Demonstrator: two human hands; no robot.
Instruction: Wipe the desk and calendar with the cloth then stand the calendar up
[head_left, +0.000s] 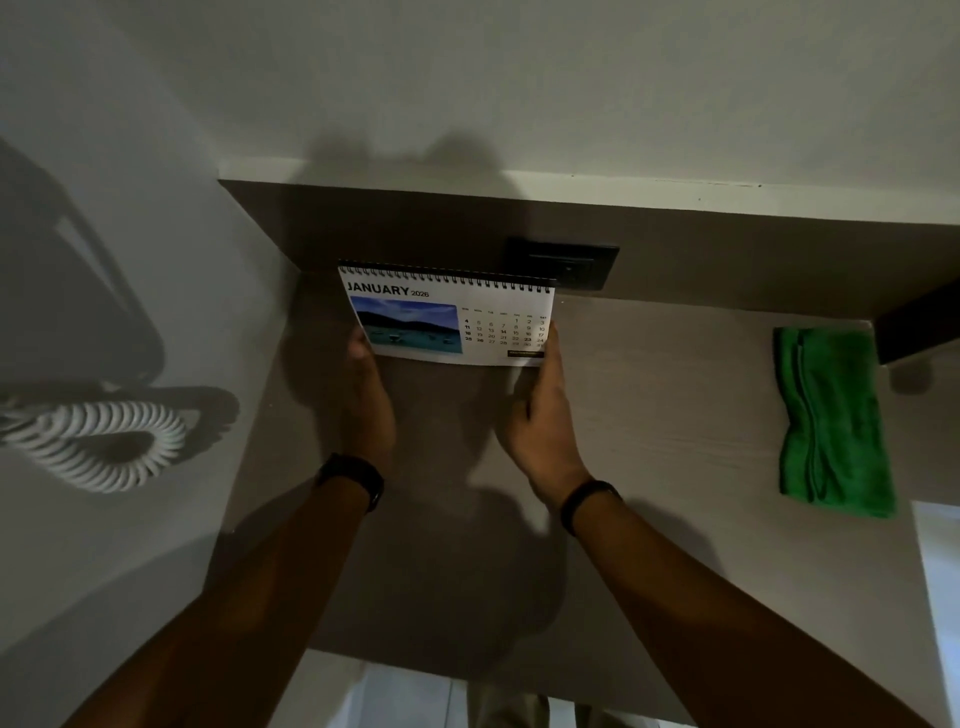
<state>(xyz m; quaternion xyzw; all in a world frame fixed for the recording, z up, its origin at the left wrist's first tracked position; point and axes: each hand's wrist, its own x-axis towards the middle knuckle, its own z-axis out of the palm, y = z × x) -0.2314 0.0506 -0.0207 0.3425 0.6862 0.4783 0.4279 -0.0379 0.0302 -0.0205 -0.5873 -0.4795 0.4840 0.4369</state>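
Calendar (448, 316), upright at the back of the brown desk (649, 415), gripped at its lower corners by left hand (370, 402) and right hand (540, 415), fingers closed on its edges. Green cloth (831, 421) lies folded far right. Dark wall socket (563, 267) behind; coiled white cord (98, 441) on left wall.

Two bare forearms without sleeves, black band on the left wrist (358, 480), thinner black band on the right wrist (589, 504)

The calendar (447, 317) hides its own foot; its small dates perhaps blur.
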